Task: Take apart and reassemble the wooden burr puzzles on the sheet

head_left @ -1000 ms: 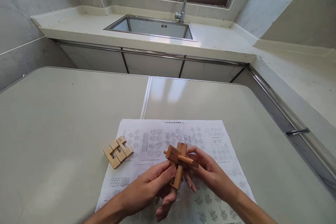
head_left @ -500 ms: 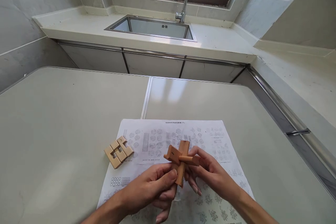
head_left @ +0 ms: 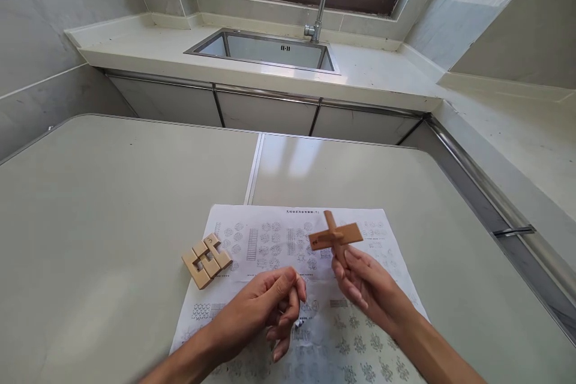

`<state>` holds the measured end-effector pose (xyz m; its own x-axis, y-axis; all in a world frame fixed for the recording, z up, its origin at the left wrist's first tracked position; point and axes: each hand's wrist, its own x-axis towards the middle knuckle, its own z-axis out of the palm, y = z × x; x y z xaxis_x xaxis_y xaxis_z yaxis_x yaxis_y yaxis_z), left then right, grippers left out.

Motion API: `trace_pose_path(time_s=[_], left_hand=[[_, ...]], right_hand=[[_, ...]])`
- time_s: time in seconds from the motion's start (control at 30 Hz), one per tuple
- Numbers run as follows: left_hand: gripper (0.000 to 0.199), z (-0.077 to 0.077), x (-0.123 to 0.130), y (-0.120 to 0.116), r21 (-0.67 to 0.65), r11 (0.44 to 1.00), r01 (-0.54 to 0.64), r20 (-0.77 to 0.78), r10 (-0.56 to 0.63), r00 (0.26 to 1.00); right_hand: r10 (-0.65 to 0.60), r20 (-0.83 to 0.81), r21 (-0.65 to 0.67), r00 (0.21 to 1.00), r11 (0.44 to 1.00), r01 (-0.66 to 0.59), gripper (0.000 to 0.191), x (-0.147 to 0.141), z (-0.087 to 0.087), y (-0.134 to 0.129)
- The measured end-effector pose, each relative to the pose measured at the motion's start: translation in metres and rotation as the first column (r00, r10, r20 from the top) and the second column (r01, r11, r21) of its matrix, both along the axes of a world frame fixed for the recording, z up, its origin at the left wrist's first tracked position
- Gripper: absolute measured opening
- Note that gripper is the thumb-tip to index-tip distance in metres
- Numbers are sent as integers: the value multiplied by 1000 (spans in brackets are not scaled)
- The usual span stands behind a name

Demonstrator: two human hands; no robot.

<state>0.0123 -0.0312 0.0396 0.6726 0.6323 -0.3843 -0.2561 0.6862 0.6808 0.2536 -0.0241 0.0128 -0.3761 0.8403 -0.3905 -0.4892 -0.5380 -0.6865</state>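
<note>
My right hand (head_left: 366, 285) pinches the lower end of a wooden interlocking puzzle (head_left: 335, 236), made of light brown pieces crossed through one another. It is held up over the printed sheet, with one flat piece lying roughly sideways and another pointing up. My left hand (head_left: 270, 306) is apart from it, lower and to the left, over the sheet. Its thumb and fingers are curled together, and nothing shows between them. A second wooden puzzle (head_left: 207, 260), paler and made of notched blocks joined flat, rests at the left edge of the sheet.
The printed paper sheet (head_left: 265, 222), covered in small diagrams, lies on a pale table (head_left: 135, 192) with a seam down its middle. Beyond the table are a counter (head_left: 373, 66), a sink (head_left: 265, 51) and a tap (head_left: 315, 30). Another counter runs along the right.
My left hand has let go of the crossed wooden puzzle. My right hand has lifted it up and away to the right and turned it. The paler puzzle stays put.
</note>
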Motion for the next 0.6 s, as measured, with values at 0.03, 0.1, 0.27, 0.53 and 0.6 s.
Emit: trace_pose_path(time_s=[0.03,0.1,0.27,0.53,0.6], left_hand=[[51,1,0,0,12,1000,-1,-10,1,1000],[50,2,-1,0,33,999,0,-26,1,1000],[47,6,-2,2,53,998,26,-63,-22,998],[42,4,-6,1,83,994,73,-111,-63,992],[42,4,-6,2,105,990,90,-131,-76,989]], right_hand=[[-61,6,-22,998,998,61,32,2,1,2],[-182,1,-53,983,982,181,29,7,1,7],[-393,-60,-46,917,919,391,23,15,-1,16],[-553,-91,-115,828,832,543,28,27,-10,24],[-567,-110,-149,816,822,550,26,28,-13,24]])
